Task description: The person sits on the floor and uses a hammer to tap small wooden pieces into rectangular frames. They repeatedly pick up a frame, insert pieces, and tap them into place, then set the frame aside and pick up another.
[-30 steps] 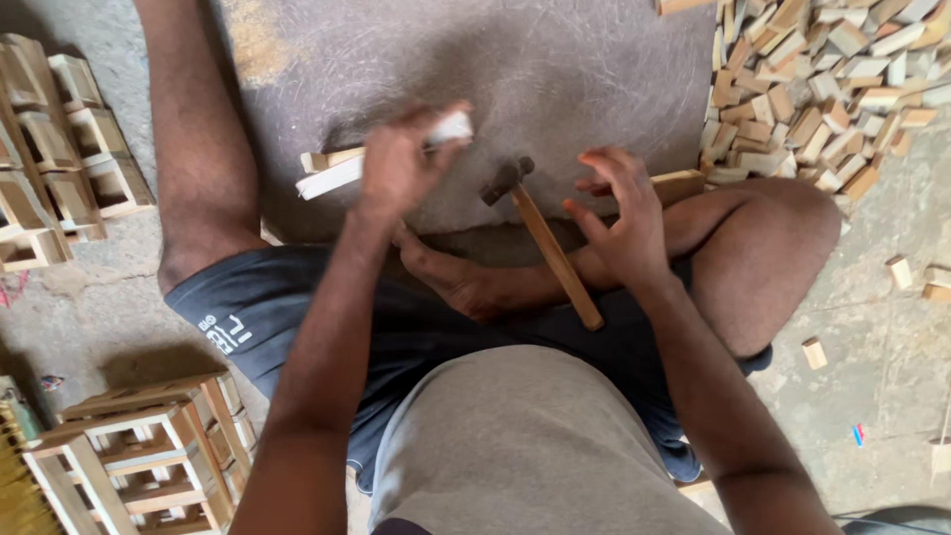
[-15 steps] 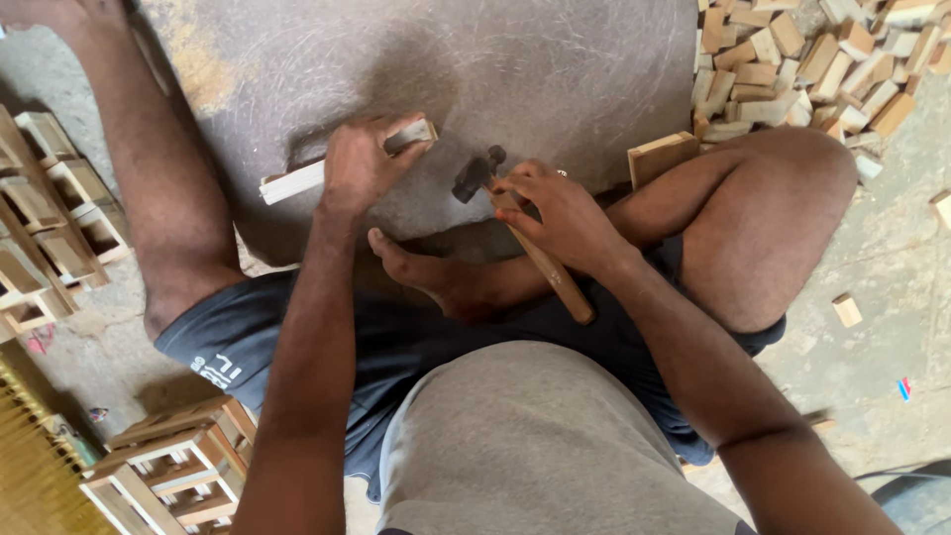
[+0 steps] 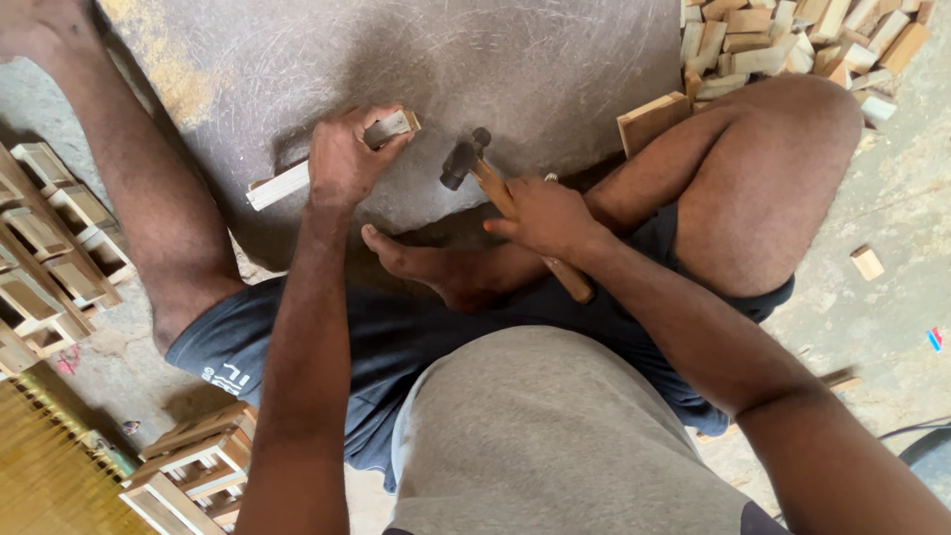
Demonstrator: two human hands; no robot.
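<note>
soft even daylight — mostly sharp

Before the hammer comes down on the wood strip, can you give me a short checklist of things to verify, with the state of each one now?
1. Left hand grips the wood strip: ok.
2. Strip lies flat on the grey slab: ok, as far as visible.
3. Right hand grips the hammer handle firmly: ok.
4. Hammer head above the strip: not ok, it sits right of the strip's end.
5. Fingers away from the strike point: not ok, they wrap the strip near its end.
6. Nail in place: cannot tell.
</note>
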